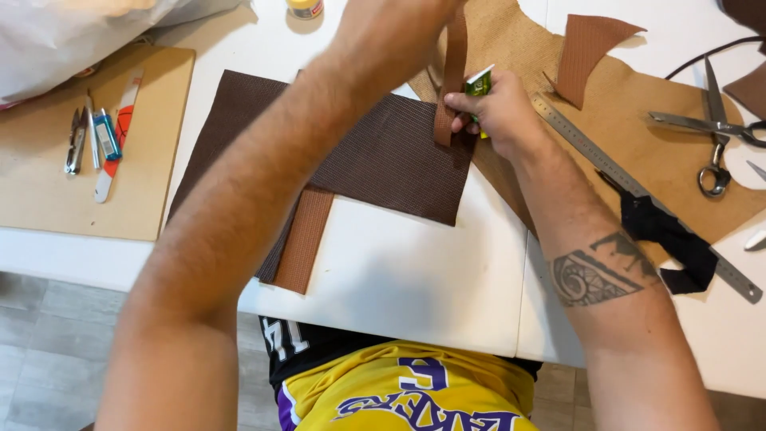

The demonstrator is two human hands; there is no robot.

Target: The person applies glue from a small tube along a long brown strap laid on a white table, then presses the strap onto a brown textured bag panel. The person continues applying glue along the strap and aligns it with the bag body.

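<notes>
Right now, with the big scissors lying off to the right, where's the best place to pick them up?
Take the scissors by the two loop handles, coming from the table's near edge. The handles point toward the person, one near loop showing plainly, while the closed blades point away across the tan leather. They lie flat and untouched, clear of the steel ruler.

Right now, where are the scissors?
In the head view the scissors lie at the far right, on the tan sheet, just beyond the steel ruler and right of the right hand.

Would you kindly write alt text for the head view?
Two hands hold a brown strap upright over a dark brown sheet on a white table; the right hand also grips a green lighter. A ruler and scissors lie right.
</notes>
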